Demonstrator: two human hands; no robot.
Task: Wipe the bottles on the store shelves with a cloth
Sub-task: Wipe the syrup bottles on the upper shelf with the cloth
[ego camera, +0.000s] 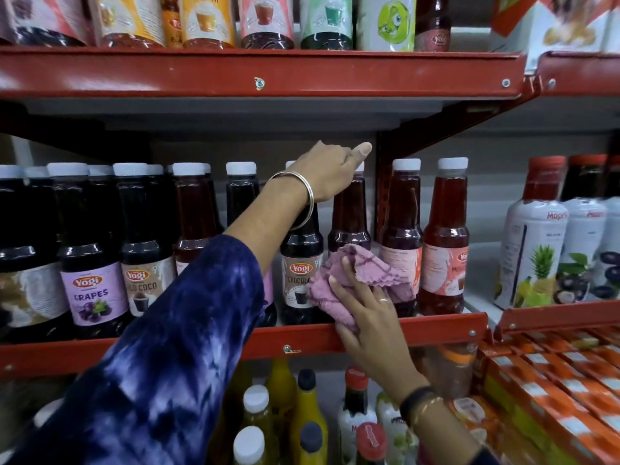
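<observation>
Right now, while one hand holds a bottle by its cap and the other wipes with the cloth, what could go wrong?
1. The left hand grips only the top of the dark bottle; the bottles stand tightly packed, so tilting it may knock the chocolate bottle beside it.
2. The right hand presses the pink cloth near the red shelf edge; a strong push could slide a front-row bottle off.

head view | worn at head height | faces red shelves [261, 73] squarely | close, within arm's reach
</observation>
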